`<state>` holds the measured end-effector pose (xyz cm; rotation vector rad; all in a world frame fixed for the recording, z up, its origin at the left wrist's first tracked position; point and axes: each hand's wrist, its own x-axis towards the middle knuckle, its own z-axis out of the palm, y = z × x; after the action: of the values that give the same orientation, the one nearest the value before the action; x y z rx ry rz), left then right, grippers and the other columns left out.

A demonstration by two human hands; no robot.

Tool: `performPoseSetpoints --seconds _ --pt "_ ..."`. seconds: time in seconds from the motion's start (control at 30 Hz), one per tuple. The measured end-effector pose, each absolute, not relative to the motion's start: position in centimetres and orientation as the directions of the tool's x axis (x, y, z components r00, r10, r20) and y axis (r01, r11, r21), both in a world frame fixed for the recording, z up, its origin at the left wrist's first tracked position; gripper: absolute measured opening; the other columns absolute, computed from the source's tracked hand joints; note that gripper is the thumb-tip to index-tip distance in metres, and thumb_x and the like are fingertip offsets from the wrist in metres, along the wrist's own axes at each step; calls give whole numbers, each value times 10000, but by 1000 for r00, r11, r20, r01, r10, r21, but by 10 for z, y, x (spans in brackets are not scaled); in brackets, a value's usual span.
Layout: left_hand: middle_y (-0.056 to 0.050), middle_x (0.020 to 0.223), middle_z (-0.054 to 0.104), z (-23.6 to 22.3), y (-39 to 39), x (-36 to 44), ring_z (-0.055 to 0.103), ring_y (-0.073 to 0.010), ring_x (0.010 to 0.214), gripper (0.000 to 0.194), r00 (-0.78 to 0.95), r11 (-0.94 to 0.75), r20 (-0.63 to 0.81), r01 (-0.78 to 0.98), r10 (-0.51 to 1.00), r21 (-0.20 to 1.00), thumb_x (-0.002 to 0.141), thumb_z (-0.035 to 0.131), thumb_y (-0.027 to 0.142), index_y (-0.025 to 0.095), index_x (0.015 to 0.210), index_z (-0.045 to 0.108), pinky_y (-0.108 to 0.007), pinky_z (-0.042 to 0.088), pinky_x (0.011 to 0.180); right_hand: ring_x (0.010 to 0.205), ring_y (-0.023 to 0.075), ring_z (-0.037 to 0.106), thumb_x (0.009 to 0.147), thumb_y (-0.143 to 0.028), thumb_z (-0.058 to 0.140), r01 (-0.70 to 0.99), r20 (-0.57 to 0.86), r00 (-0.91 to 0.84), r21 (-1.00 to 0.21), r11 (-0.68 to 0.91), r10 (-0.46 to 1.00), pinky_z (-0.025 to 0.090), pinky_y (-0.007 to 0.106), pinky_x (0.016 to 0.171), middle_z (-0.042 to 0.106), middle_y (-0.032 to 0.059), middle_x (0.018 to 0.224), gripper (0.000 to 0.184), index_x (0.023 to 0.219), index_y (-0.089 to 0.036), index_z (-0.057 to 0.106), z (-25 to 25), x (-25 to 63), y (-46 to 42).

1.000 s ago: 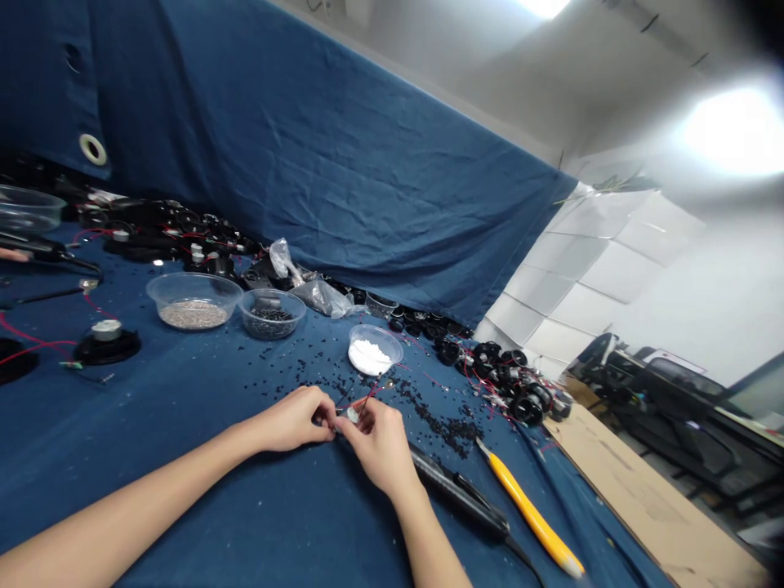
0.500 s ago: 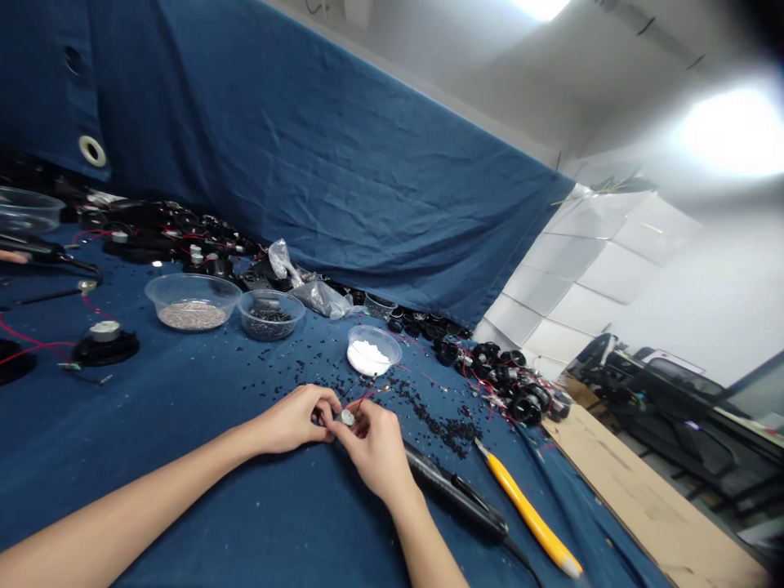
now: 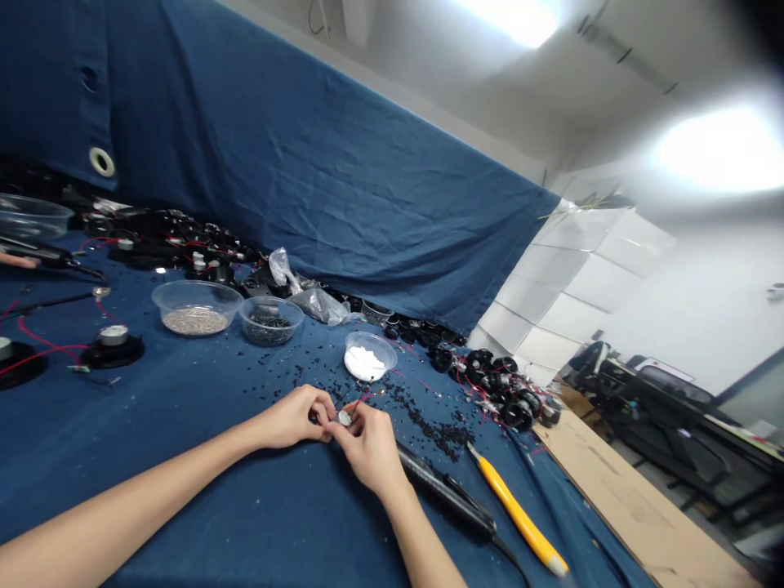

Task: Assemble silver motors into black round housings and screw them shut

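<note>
Close together over the blue cloth, my left hand and my right hand are both closed in a pinch on a small round motor with a pale face. Red wires rise from it above my right fingers. The left fingertips press at its left side, where a bit of dark shows between them; its underside is hidden. Just right of my right wrist lies a black corded hand tool. A yellow-handled cutter with a pointed metal tip rests beyond it.
Behind my hands stand clear tubs of white bits, black screws and silvery pieces. Small black bits are scattered nearby. Black wired parts pile up at right. Another person's hand holds a black tool at far left.
The view has shifted slightly, so things on the right appear further left. Both hands keep their pinch on the small motor, with hardly any visible movement.
</note>
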<state>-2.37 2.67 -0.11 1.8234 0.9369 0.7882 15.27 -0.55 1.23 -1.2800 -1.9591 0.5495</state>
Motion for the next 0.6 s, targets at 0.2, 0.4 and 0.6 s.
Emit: performPoseSetpoints --seconds 0.2,0.4,0.6 --pt "-9 679 700 -4 27 -23 665 -188 688 183 495 -286 125 265 860 921 629 706 206 138 772 615 -233 460 622 532 122 535 777 -279 698 615 350 -274 -652 443 896 339 202 524 603 -12 588 146 808 -141 661 11 155 -3" --pt "-3 682 694 -2 27 -23 661 -183 697 186 502 -276 117 255 857 927 639 699 214 143 781 603 -237 468 635 541 128 558 790 -278 683 619 345 -264 -656 433 901 349 202 533 622 -3 603 143 829 -144 654 13 154 -8" --pt "-3 696 702 8 23 -25 650 -177 694 169 535 -307 119 276 836 911 648 666 182 142 800 605 -240 461 646 570 141 584 819 -284 653 628 370 -225 -652 425 901 361 210 551 645 11 656 131 846 -156 646 8 149 -12"
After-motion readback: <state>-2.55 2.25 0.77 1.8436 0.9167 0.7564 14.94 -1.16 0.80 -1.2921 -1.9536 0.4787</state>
